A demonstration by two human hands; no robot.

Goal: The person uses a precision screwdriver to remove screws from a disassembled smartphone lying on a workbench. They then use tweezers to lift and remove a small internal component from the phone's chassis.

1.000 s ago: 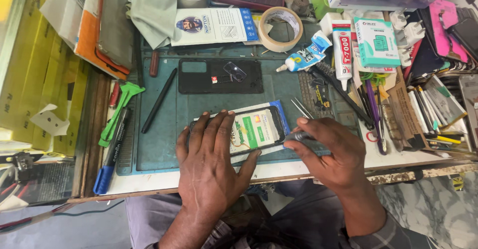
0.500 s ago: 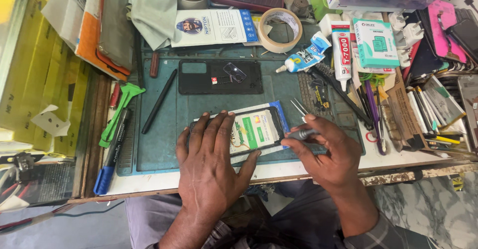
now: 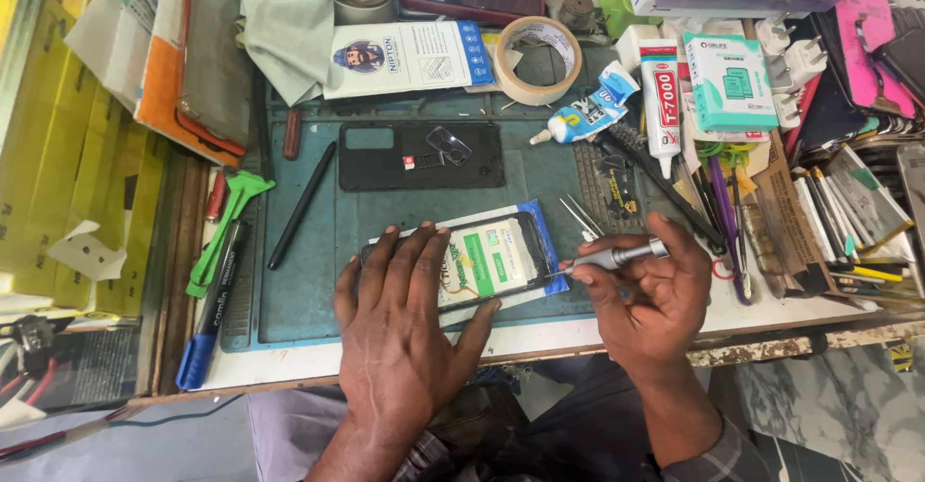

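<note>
the black-framed phone body point(image 3: 487, 262) with the green and white patch showing in its opening is lying flat on a blue-edged packet point(image 3: 551, 251), near the front edge of the teal work mat point(image 3: 318, 280); your left hand point(image 3: 400, 338) is lying over its left half, fingers spread and flat, pinning it down rather than closing around it; your right hand point(image 3: 647, 299) is pinching a slim silver metal precision screwdriver point(image 3: 617, 255) between thumb and fingers, its fine tip pointing left and sitting right at the phone's right edge; whether the tip is actually touching the frame is too small to tell; judging from this, you are working along that right edge, at a screw or a seam, with the phone braced; the next move is likely calling for a steady, light tip and firm downward pressure from the left palm, so the body is not sliding on the slick packet; just beside the tool, silver tweezers point(image 3: 581, 217) are resting on the mat; further back, a black rectangular back cover point(image 3: 421, 155) is lying flat, well apart from the phone, and a white tube of adhesive point(image 3: 662, 97) is lying among the clutter at the right.
</note>
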